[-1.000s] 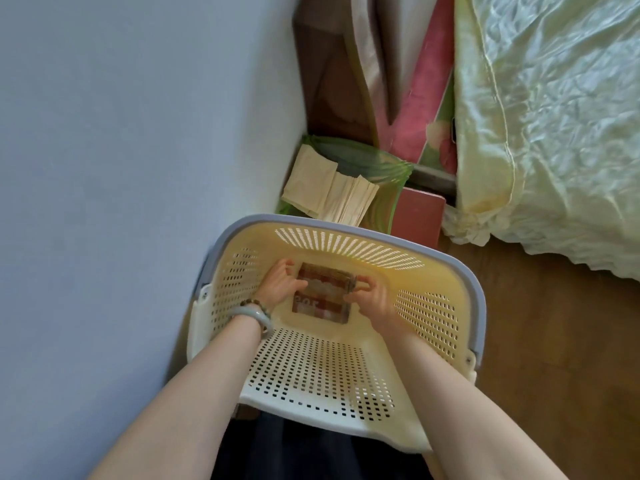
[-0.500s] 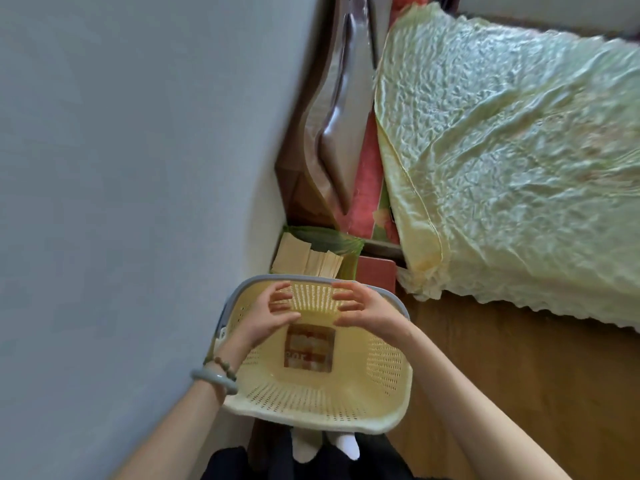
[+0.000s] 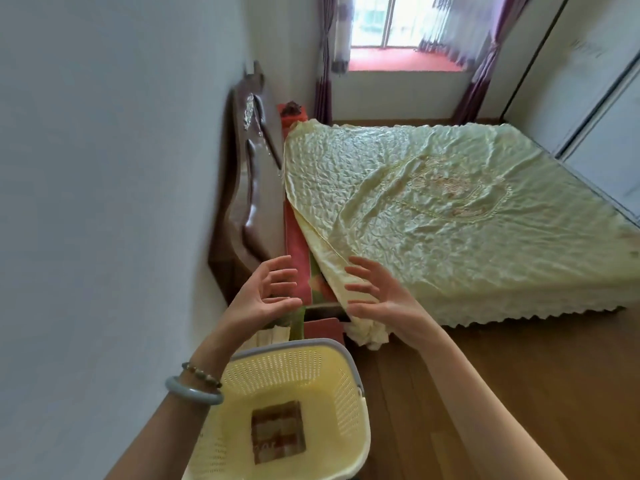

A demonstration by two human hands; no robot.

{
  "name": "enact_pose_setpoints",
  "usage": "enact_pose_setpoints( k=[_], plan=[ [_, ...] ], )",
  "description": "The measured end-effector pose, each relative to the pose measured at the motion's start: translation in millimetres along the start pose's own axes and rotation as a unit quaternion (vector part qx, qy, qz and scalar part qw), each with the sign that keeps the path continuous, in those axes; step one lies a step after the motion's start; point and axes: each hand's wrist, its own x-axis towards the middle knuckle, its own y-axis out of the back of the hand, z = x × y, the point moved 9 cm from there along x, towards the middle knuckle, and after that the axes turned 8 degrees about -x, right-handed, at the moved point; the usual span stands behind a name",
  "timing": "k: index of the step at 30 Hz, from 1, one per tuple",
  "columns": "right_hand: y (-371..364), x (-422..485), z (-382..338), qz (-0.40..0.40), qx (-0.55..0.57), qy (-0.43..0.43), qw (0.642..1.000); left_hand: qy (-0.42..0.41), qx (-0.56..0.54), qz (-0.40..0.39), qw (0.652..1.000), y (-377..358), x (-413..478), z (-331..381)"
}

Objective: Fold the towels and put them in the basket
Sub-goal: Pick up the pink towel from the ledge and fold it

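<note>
A folded brown-and-cream towel (image 3: 278,432) lies flat on the bottom of the pale yellow perforated basket (image 3: 343,382), which stands on the floor at the lower middle. My left hand (image 3: 265,299) and my right hand (image 3: 377,299) hover in the air above and beyond the basket's far rim, palms facing each other, fingers spread, holding nothing. A pale bangle and a bead bracelet sit on my left wrist.
A white wall runs along the left. A dark wooden headboard (image 3: 247,188) and a bed under a crinkled pale green cover (image 3: 450,216) fill the middle and right. Wooden floor (image 3: 519,375) lies to the right of the basket. A window with curtains is at the far end.
Both hands let go of the towel, rose out of the basket and now hang open above its far rim. The view tilted up, showing the bed and window.
</note>
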Motion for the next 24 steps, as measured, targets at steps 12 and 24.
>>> enact_pose_setpoints(
  k=[12, 24],
  plan=[
    [161, -94, -13, 0.243, 0.006, 0.025, 0.97, -0.072, -0.023, -0.156, 0.985, -130, 66, 72],
    [318, -201, 39, 0.316, 0.003, 0.012, 0.949, -0.065, -0.018, -0.223, 0.973, -331, 97, 61]
  ],
)
